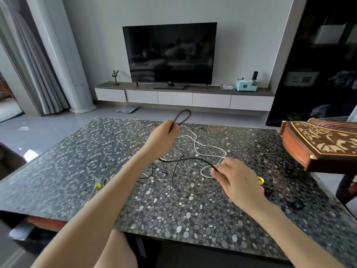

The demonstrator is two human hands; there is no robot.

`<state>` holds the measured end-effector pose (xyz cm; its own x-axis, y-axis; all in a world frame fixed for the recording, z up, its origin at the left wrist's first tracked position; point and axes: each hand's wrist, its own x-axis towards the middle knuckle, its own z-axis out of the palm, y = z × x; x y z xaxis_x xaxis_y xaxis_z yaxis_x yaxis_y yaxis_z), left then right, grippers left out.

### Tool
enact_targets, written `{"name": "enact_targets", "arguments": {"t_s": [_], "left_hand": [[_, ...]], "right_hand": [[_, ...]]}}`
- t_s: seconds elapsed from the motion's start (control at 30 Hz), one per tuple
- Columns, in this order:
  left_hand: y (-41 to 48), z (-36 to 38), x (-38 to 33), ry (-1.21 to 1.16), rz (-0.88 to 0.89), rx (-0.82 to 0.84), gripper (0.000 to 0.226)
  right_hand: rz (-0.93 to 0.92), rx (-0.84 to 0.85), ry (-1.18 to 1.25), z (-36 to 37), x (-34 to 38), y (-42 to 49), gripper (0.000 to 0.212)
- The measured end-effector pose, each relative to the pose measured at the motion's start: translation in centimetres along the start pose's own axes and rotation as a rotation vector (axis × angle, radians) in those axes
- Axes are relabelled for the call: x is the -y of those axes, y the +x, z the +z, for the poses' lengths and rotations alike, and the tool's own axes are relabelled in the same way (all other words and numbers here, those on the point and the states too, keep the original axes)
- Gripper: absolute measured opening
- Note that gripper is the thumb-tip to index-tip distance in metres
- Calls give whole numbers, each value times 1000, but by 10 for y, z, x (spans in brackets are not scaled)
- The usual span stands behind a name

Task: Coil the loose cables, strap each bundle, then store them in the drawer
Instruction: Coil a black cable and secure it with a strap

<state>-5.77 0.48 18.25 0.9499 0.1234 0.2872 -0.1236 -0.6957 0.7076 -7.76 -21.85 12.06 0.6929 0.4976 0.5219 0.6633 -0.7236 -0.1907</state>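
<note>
2 hands pinch 1 black cable (193, 158): left hand (162, 140) its loop, right hand (235, 176) the slack.

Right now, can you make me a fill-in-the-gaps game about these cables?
1. The cable looped above the left hand is ____.
2. The white cable lies on the ____.
3. The television is switched ____.
Missing words: black, table, off.

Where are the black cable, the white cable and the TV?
black cable (197, 158): head view, on its raised middle stretch.
white cable (194, 146): head view, on a bend near its far end.
TV (170, 53): head view, middle of the dark screen.
</note>
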Motion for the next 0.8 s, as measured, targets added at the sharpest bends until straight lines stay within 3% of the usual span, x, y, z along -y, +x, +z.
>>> {"name": "enact_targets", "arguments": {"t_s": [0.13,0.23,0.33,0.53,0.67,0.8], "left_hand": [[-16,15,6,-536,-146,348,50],[-24,22,13,-689,-66,530,52],[-29,31,11,-637,-14,465,20],[-27,37,7,-623,-26,203,33],[-29,42,4,-708,-11,226,31],[-36,46,-4,-788,4,232,29]], "right_hand": [[-82,-11,121,-22,15,29,21],[-69,-41,239,-34,17,48,21],[-20,-51,332,-41,20,61,18],[67,-45,536,-41,30,67,13],[176,-64,717,-40,34,70,5],[193,-96,768,-38,37,76,12]]}}
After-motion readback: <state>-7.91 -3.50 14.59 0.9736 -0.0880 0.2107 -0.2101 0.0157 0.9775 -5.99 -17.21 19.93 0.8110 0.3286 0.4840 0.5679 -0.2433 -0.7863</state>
